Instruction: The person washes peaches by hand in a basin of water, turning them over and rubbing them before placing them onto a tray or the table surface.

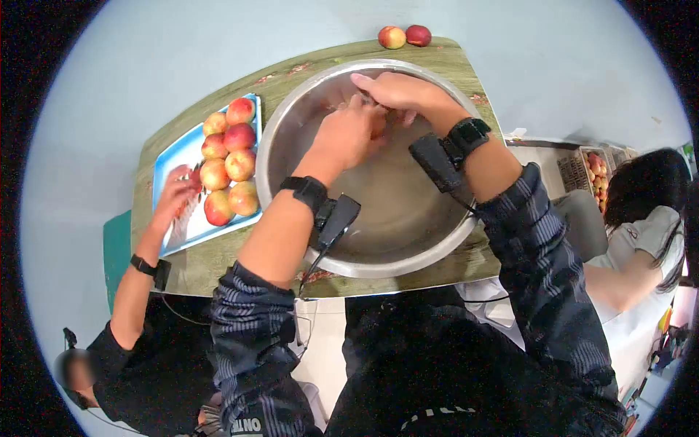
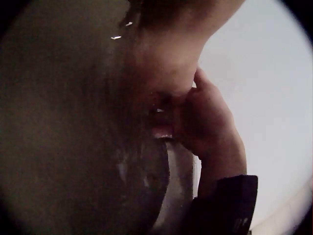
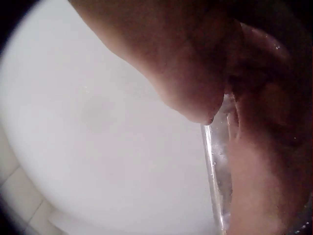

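A large steel basin (image 1: 437, 251) of cloudy water stands on the table. My left hand (image 1: 349, 135) and right hand (image 1: 400, 91) meet low in it, near its far wall. The right thumb points left above the left fingers, and the right fingers dip towards the water. In the left wrist view, the right hand (image 2: 208, 117) bends over beside the basin's rim. Close up in the right wrist view, the left hand (image 3: 261, 181) lies below the right hand (image 3: 190, 83). The hands cover what lies between them, so I cannot tell whether they hold anything.
Left of the basin, a blue-edged white tray (image 1: 169, 164) bears several red-yellow nectarines (image 1: 240, 165). Another person's hand (image 1: 177, 191) reaches over it. Two nectarines (image 1: 392, 37) sit at the table's (image 1: 328, 57) back edge. Right, another person (image 1: 641, 240) sits near a fruit crate (image 1: 575, 171).
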Demonstrator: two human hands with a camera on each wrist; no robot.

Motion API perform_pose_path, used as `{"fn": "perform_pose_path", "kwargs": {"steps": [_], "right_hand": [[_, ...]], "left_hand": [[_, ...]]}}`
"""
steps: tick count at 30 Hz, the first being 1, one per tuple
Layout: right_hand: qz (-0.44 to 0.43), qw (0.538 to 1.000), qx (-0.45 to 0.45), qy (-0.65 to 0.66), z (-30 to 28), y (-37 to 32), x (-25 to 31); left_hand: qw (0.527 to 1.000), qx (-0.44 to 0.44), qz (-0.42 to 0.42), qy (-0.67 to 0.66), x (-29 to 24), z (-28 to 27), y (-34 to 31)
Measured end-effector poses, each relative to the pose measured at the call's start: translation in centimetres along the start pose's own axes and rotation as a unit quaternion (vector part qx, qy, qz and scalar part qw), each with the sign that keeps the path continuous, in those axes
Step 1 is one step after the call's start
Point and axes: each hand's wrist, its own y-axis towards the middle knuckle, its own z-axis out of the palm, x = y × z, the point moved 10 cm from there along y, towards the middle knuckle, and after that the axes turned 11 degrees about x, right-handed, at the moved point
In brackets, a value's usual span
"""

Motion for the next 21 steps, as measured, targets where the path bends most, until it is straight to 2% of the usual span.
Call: {"fn": "perform_pose_path", "kwargs": {"steps": [3, 6, 9, 12, 15, 21], "right_hand": [[-0.010, 1.000, 0.007, -0.012, 0.2, -0.1, 0.6], [-0.001, 1.000, 0.007, 0.009, 0.4, -0.2, 0.2], [0.004, 1.000, -0.012, 0.004, 0.1, 0.7, -0.4], [-0.012, 1.000, -0.008, -0.011, 0.1, 0.9, -0.4], [-0.015, 1.000, 0.009, -0.025, 0.3, 1.2, -0.3], [-0.023, 1.000, -0.002, -0.021, 0.4, 1.8, -0.7]], "left_hand": [[1.000, -0.006, -0.020, 0.005, 0.0, -0.5, -0.1], [1.000, -0.008, -0.004, 0.017, -0.8, -0.8, 0.1], [0.999, 0.024, -0.021, 0.039, -1.1, -0.8, 0.1], [1.000, -0.020, 0.019, 0.004, -1.3, -1.4, -0.1], [0.998, 0.037, -0.004, 0.045, -1.3, -1.2, -0.3], [0.999, 0.026, 0.030, 0.024, -1.3, -0.2, -0.2]]}}
